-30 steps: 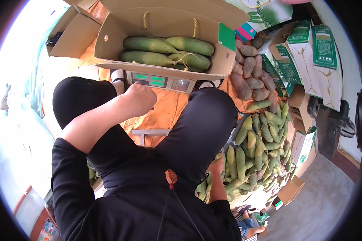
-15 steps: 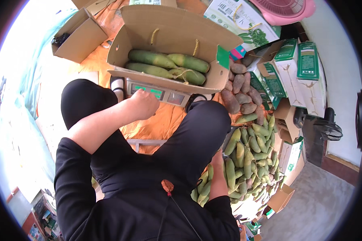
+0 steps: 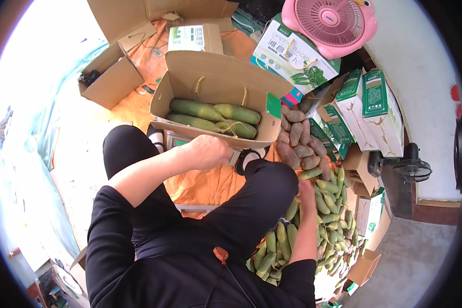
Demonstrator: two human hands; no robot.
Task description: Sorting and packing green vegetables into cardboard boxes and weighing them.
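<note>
A brown cardboard box [image 3: 262, 134] with yellow rope handles stands on a grey digital scale [image 3: 174, 141]. Several long green radishes [image 3: 195, 109] lie inside it. My left hand [image 3: 210, 152] is curled closed in front of the box's near wall, above the scale's front; whatever its fingers may hold is hidden. Beside my right knee, my right hand [image 3: 306, 192] is over the edge of a large heap of green radishes [image 3: 333, 205]. Its fingers are blurred and partly hidden by the knee.
Reddish-brown tubers [image 3: 303, 151] lie between the box and the heap. White-and-green cartons [image 3: 380, 113] stand along the right wall, near a black fan [image 3: 413, 167]. A pink fan [image 3: 329, 23] sits by a printed carton [image 3: 292, 56]. Orange sheeting [image 3: 190, 185] covers the floor.
My left hand has moved right along the box's front, from above the scale's display. My right hand has come forward beside the knee. The view has shifted, showing more of the far side.
</note>
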